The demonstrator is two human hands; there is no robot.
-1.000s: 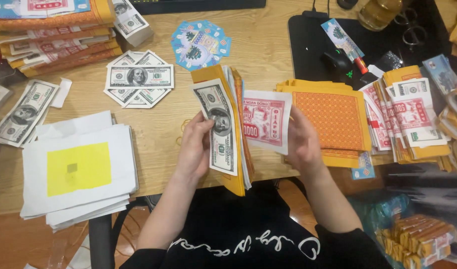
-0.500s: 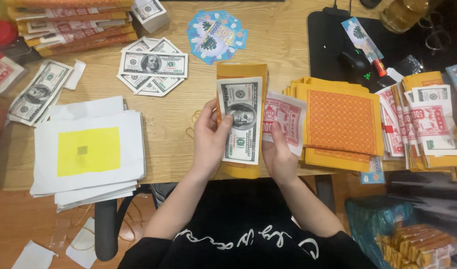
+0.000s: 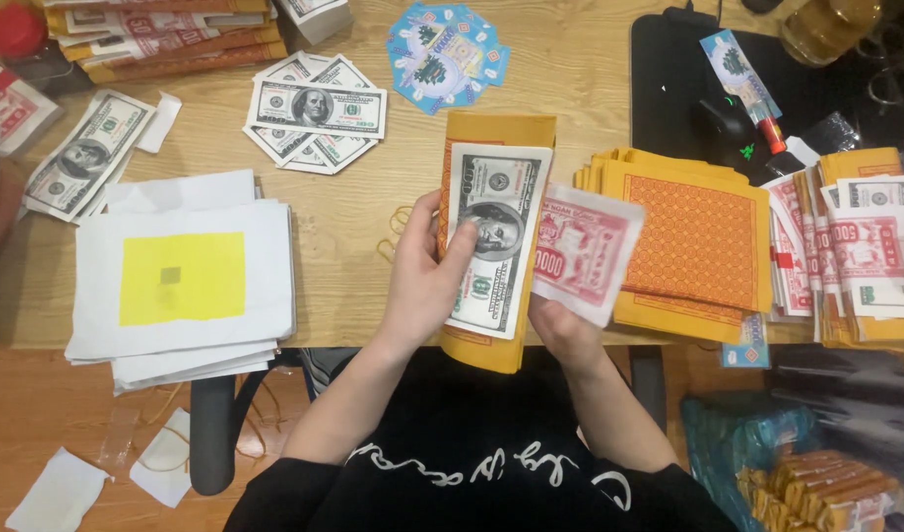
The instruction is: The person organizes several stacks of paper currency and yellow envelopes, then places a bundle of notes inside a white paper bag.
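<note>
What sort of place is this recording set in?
Probably a home or small-shop desk used for sorting paper offerings: a light wooden tabletop spread with stacks of orange patterned paper sheets and printed grey-green banknote-style bills, plus a black mouse pad.

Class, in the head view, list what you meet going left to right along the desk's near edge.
White paper stack with a yellow square → left hand → grey-green banknote → pink-and-white note → orange patterned paper stack → red-and-white banded note bundles.

Two hands are showing: the left hand (image 3: 422, 286) and the right hand (image 3: 562, 330). One white paper stack with a yellow square (image 3: 181, 279) is lying at left. One black computer mouse (image 3: 725, 128) is sitting at upper right, beside one amber bottle (image 3: 828, 28).
</note>
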